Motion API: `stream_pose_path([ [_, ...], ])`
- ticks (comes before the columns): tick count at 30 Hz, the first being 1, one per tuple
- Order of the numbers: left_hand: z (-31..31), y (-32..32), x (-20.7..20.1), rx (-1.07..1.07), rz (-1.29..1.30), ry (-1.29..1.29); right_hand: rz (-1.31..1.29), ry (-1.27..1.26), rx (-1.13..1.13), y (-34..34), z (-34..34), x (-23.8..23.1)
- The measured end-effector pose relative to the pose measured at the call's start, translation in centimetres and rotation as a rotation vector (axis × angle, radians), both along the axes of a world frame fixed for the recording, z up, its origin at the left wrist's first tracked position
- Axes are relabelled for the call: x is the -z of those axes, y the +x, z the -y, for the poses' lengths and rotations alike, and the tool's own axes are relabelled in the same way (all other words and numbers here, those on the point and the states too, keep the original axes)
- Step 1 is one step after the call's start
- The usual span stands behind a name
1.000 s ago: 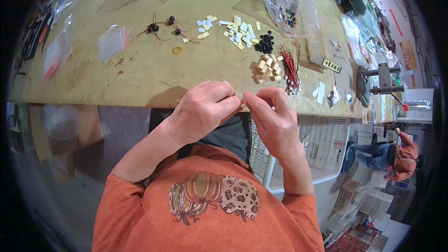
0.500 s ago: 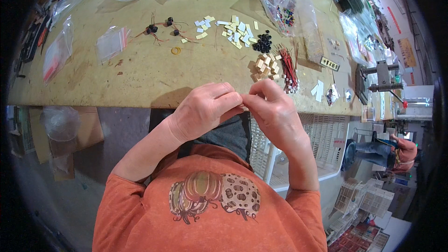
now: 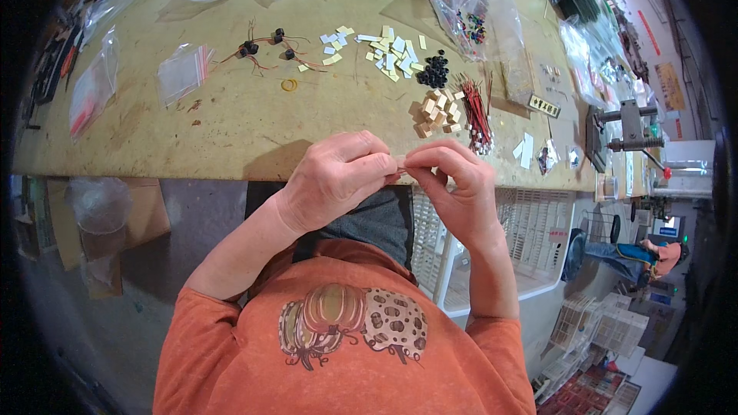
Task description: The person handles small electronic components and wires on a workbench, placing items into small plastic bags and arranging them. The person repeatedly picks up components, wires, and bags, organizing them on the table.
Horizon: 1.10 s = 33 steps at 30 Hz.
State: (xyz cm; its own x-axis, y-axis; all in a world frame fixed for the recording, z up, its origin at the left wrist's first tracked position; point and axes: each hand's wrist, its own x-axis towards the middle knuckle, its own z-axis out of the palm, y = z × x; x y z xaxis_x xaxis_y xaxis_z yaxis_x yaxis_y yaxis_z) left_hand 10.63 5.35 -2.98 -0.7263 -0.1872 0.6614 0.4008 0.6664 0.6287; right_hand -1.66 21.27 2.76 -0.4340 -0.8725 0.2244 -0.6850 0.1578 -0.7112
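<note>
One left hand (image 3: 336,178), one right hand (image 3: 457,184): both pinched narrow on a tiny unidentifiable piece (image 3: 400,170), seemingly steadying it, at table (image 3: 146,142) near edge; wooden blocks (image 3: 440,111) nearby, presumably for reach.

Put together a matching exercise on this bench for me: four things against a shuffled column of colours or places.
1. Left hand
2. Pile of blocks
3. Wire bundle
4. Heap of small rounded parts

A. Mostly red, with whitish ends
B. Black
C. Fingertips close to those of the right hand
D. Tan

Pairs: 1-C, 2-D, 3-A, 4-B
</note>
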Motion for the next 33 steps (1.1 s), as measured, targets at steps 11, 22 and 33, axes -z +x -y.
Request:
stream_pose_path([
  [11,0.0,-0.3,0.7,0.012,-0.004,0.179,0.012,-0.019,0.035,-0.1,0.0,-0.7],
  [22,0.0,0.1,0.7,0.212,0.210,0.731,0.816,-0.098,0.148,-0.2,-0.8,2.1],
  [33,-0.3,0.0,0.5,0.304,0.303,0.799,0.849,-0.157,0.163,-0.1,-1.3,2.9],
])
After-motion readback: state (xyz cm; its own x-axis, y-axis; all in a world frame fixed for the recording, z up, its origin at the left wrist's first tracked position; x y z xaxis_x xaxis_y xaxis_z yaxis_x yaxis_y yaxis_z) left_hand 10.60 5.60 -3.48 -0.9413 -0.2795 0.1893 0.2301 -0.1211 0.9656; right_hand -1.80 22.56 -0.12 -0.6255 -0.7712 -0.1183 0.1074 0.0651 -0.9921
